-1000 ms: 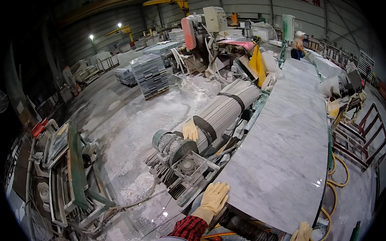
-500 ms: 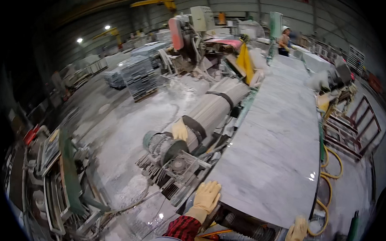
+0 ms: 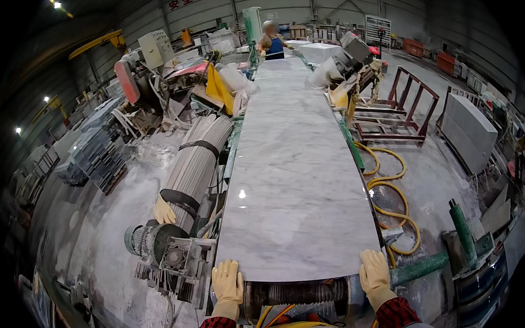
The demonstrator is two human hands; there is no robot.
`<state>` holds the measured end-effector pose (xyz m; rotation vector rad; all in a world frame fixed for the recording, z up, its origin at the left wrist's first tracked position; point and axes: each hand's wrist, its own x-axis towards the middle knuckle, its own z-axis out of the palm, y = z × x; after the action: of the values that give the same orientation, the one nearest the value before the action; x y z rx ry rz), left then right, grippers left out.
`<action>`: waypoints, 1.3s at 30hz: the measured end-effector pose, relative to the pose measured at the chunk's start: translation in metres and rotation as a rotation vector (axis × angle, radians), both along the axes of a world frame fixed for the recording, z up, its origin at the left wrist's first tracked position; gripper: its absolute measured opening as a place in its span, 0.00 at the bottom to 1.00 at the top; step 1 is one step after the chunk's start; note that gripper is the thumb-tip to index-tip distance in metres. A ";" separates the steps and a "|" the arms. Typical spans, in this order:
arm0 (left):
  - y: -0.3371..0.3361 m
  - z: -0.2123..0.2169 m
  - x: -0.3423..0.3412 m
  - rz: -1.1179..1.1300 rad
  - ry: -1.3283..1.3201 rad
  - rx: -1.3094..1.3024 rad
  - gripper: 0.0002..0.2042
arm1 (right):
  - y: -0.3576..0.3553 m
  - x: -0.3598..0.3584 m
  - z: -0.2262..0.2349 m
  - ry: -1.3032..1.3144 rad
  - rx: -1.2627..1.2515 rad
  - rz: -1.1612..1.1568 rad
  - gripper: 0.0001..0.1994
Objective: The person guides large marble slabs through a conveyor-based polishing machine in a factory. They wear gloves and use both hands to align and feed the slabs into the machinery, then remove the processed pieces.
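A long polished slab of white-grey veined stone [image 3: 299, 201] stretches away from me over a roller conveyor. My left hand [image 3: 227, 287], in a cream glove, rests at the slab's near left corner with its fingers stretched forward. At the near right corner is my right hand [image 3: 375, 278], gloved alike, its fingers extended along the slab's edge and the thumb side hidden from clear view. Below the near edge, between my hands, a dark ridged roller [image 3: 300, 293] shows.
Left of the slab stand a motor [image 3: 151, 241], a strapped bundle of pale strips [image 3: 204, 143] and a loose glove [image 3: 164, 211]. A yellow hose [image 3: 405, 213] coils on the floor at right, near a dark red metal rack [image 3: 405, 106]. A person [image 3: 273, 43] stands at the far end.
My view has swung right, so the slab now runs nearly straight ahead. Both hands stay at the slab's near corners; the right one now shows more of its sleeve.
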<state>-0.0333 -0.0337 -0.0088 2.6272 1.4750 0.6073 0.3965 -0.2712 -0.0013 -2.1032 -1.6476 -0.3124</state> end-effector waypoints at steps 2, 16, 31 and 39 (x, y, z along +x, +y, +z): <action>0.000 0.005 0.000 0.003 0.010 -0.066 0.20 | -0.002 -0.001 -0.001 0.006 -0.007 -0.016 0.21; -0.004 -0.014 -0.006 0.003 0.008 0.105 0.20 | -0.003 -0.006 0.004 -0.023 0.047 0.014 0.21; -0.010 -0.009 -0.009 -0.004 -0.003 0.096 0.20 | -0.003 -0.012 0.018 -0.019 0.101 0.052 0.19; -0.011 -0.014 -0.012 0.004 -0.003 0.075 0.21 | -0.007 -0.012 0.016 0.052 0.046 0.047 0.20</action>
<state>-0.0450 -0.0448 -0.0232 2.6780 1.4849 0.6800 0.3842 -0.2780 0.0143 -2.0190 -1.6418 -0.2754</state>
